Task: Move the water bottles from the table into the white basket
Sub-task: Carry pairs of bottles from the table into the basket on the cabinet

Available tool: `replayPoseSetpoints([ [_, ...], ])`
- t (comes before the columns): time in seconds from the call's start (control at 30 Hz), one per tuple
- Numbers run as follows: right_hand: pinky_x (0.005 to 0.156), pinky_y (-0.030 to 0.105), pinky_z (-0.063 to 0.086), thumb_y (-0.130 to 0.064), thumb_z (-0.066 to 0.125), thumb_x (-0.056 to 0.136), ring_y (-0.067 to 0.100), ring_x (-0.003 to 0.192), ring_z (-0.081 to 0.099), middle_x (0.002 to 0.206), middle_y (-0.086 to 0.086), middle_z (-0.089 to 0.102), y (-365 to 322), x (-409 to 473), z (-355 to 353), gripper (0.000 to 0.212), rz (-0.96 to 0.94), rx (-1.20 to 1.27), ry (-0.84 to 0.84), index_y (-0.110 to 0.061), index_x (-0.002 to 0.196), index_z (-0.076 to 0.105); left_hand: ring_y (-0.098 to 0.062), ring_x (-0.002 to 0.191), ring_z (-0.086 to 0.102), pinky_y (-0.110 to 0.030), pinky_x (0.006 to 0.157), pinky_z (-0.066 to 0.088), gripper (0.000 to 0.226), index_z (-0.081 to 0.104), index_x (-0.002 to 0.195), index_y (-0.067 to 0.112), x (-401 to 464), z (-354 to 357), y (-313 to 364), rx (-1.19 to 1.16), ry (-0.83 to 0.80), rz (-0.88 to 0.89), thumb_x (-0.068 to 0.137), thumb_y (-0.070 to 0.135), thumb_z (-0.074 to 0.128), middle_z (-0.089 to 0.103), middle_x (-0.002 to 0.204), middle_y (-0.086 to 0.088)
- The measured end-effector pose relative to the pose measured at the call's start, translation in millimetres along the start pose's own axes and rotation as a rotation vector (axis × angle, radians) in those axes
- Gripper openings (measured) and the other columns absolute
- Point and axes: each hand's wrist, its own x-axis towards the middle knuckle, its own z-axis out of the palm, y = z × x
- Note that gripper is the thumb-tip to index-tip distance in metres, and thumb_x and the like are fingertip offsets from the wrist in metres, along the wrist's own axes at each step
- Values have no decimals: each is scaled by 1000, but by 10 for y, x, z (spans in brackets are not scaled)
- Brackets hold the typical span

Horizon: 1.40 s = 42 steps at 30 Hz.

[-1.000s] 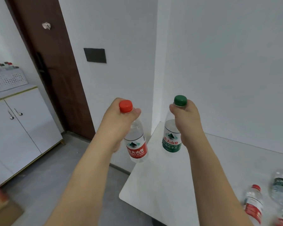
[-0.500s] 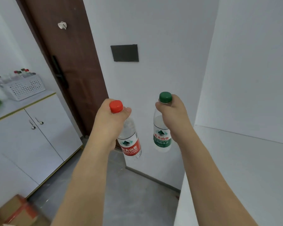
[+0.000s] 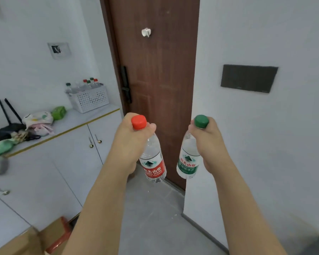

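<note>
Left grip [image 3: 129, 140]: fingers curled round neck of red-capped bottle [image 3: 152, 159], cap up, long axis near upright, base tilted right. Right grip [image 3: 209, 142]: wrapped round green-capped bottle [image 3: 188, 162], cap up, base tilted left. White basket [image 3: 89, 98]: on cabinet surface [image 3: 77, 120], bottles inside.

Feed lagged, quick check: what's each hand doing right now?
Left hand: closed, holding the red-cap bottle.
Right hand: closed, holding the green-cap bottle.
</note>
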Motion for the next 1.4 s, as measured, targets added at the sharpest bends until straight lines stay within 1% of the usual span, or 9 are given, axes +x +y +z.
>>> replayPoseSetpoints([
  [0.13, 75, 32, 47, -23, 59, 91, 14, 90, 59, 99, -1, 61, 31, 367, 978, 21, -26, -37, -60, -25, 111, 53, -15, 82, 62, -37, 74, 49, 16, 57, 88, 30, 752, -625, -196, -30, -4, 37, 89, 23, 72, 64, 84, 9],
  [0.3, 70, 32, 46, -29, 62, 88, 13, 86, 61, 94, -5, 65, -109, 915, 1952, 12, -78, -218, -134, -26, 99, 58, -9, 75, 57, -30, 65, 42, 15, 58, 91, 29, 1655, -1303, -267, -35, 9, 104, 89, 23, 72, 63, 82, 11],
  [0.43, 72, 32, 48, -30, 65, 85, 10, 87, 59, 93, -9, 63, 45, 1273, 2460, 14, -58, -308, -169, -27, 98, 61, -15, 83, 59, -32, 72, 44, 16, 58, 93, 27, 2275, -1618, -422, -55, 47, 104, 89, 22, 72, 64, 87, 7],
  [0.53, 78, 34, 49, -26, 67, 84, 10, 91, 59, 95, -10, 64, 211, 1580, 2846, 13, -57, -281, -153, -28, 96, 61, -20, 83, 61, -41, 78, 49, 16, 58, 91, 26, 2753, -1787, -607, -94, 64, 57, 89, 21, 73, 65, 84, 7],
  [0.73, 74, 28, 46, -22, 67, 83, 6, 90, 58, 92, -15, 63, 417, 2511, 3754, 13, -190, -217, -153, -35, 81, 62, -19, 87, 62, -50, 88, 53, 21, 58, 85, 32, 3898, -2002, -915, -118, 152, 60, 88, 19, 74, 65, 81, 11],
  [0.87, 82, 34, 51, -21, 67, 85, 7, 93, 59, 97, -11, 65, 464, 3238, 4420, 12, -254, -141, -203, -32, 91, 65, -20, 89, 61, -48, 90, 51, 21, 58, 88, 32, 4739, -2148, -941, -88, 222, 135, 88, 18, 73, 66, 84, 9],
  [0.97, 89, 35, 51, -22, 67, 87, 6, 98, 59, 106, -9, 65, 430, 3743, 4950, 20, -294, -107, -246, -27, 106, 63, -15, 83, 61, -44, 79, 51, 22, 57, 87, 30, 5301, -2326, -906, -76, 283, 213, 89, 14, 71, 68, 84, 12],
  [1.17, 91, 31, 47, -22, 67, 87, 11, 105, 57, 110, -6, 63, 283, 4504, 6008, 19, -409, -53, -368, -29, 103, 61, -11, 84, 63, -35, 76, 53, 15, 59, 99, 17, 6205, -2858, -950, -84, 452, 307, 89, 14, 70, 71, 94, 9],
  [1.4, 85, 17, 41, -19, 69, 87, 0, 100, 56, 100, -19, 62, 314, 5246, 7057, 19, -451, 20, -433, -27, 102, 60, -12, 84, 61, -35, 76, 48, 18, 55, 85, 30, 7258, -3418, -1119, -84, 622, 369, 82, 20, 69, 67, 90, 10],
])
